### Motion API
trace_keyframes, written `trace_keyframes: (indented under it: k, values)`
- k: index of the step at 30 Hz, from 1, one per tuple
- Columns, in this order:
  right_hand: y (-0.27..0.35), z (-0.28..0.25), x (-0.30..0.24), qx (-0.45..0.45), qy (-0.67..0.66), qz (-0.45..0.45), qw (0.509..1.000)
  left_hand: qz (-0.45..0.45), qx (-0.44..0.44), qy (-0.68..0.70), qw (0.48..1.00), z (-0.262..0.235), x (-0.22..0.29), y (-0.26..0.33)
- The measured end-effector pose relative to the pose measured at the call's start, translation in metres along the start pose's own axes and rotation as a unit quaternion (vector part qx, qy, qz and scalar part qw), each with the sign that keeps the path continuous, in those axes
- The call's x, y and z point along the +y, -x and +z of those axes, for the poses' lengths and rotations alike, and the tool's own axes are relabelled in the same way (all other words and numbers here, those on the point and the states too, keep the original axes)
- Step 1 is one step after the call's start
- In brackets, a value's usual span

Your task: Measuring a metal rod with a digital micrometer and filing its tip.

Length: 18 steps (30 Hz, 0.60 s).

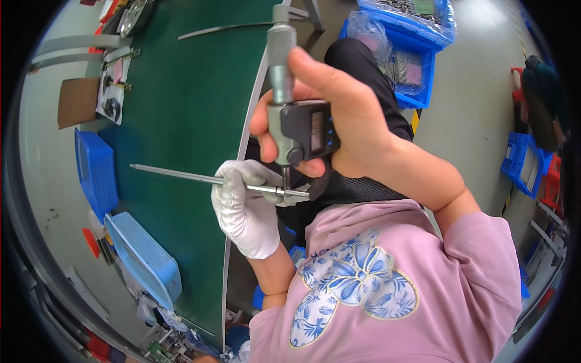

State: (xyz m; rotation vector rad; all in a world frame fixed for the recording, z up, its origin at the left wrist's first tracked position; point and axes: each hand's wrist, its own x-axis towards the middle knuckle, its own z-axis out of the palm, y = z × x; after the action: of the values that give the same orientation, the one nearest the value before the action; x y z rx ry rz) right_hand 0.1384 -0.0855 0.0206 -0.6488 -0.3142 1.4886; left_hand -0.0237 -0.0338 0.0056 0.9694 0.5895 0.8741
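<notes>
My left hand [245, 212], in a white glove, pinches a thin metal rod [175, 172] that reaches out to the left over the green table. My bare right hand [363, 115] is wrapped round a digital micrometer [290, 130], its thumb up at the barrel. The micrometer is held upright, with its small display facing me. At the rod's right end, just past the gloved fingertips, the micrometer's spindle comes down against or very near the rod; I cannot tell whether it touches. Part of the micrometer's frame is hidden by my right hand.
The green table [187, 109] carries a thin curved strip [224, 28] at its far side. Along its left edge are a blue bin [97, 175], a light blue basket [142, 260] and a cardboard piece [78, 103]. Blue crates [417, 78] with bagged metal parts stand beyond my knee.
</notes>
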Motion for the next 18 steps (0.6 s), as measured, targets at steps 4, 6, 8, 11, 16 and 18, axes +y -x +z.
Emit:
trace_keyframes:
  k: [4, 6, 8, 11, 16, 18]
  values:
    - [0.0007, 0.0005, -0.0023, 0.012, -0.039, -0.003, 0.999, -0.030, -0.023, -0.004, 0.999, -0.0006, 0.0037, 0.0004]
    - [-0.0003, 0.0008, -0.0024, 0.007, -0.048, -0.008, 0.999, -0.022, -0.010, -0.005, 1.000, 0.0015, 0.0040, 0.0016]
    - [-0.0002, 0.0010, -0.0023, 0.008, -0.053, 0.000, 0.999, -0.015, 0.000, -0.004, 1.000, 0.0012, 0.0044, 0.0017]
    - [-0.0004, 0.0001, -0.0024, 0.006, -0.050, 0.006, 0.999, -0.031, -0.029, 0.000, 0.999, -0.0006, 0.0046, 0.0008]
    - [0.0000, 0.0034, -0.0028, 0.020, 0.008, 0.019, 1.000, -0.027, -0.015, 0.009, 0.999, -0.0026, 0.0011, 0.0014]
    - [0.0000, 0.0022, -0.0023, 0.018, 0.015, 0.016, 1.000, -0.027, -0.014, 0.015, 0.999, -0.0015, 0.0017, 0.0019]
